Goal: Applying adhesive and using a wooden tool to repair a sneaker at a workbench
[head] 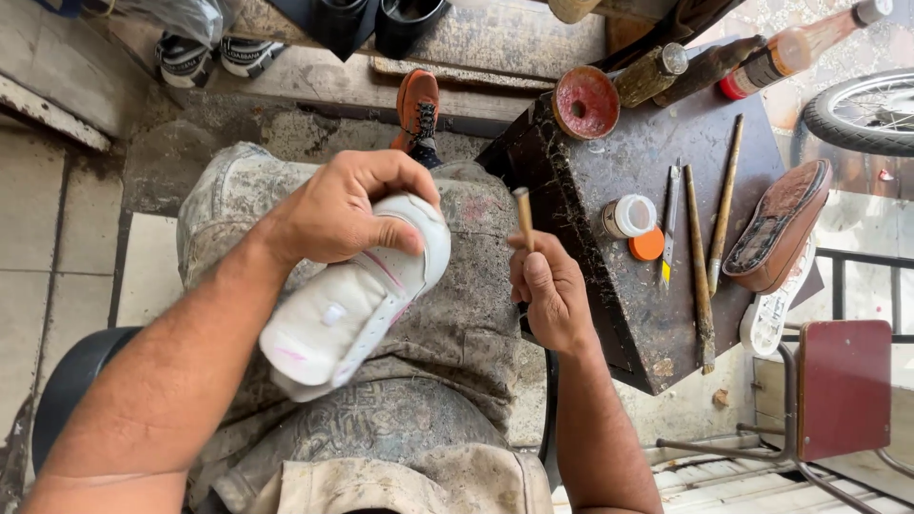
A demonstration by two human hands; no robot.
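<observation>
My left hand (pixel 347 207) grips a white shoe (pixel 352 305) with pink trim, holding it over my lap with its toe pointing up and to the right. My right hand (pixel 550 290) is closed around a thin wooden-handled tool (pixel 523 215), likely a small brush, whose stick points upward just right of the shoe's toe. The tool's tip is hidden in my fist. Both hands hover above my stained grey trousers (pixel 457 314).
A dark, dirty worktable (pixel 619 314) stands at right with a small white jar (pixel 629 216), an orange lid (pixel 647 245), several long sticks and tools, a brown shoe sole (pixel 776 228), a red dish (pixel 585 102) and bottles. A red-seated stool (pixel 843 385) is at lower right.
</observation>
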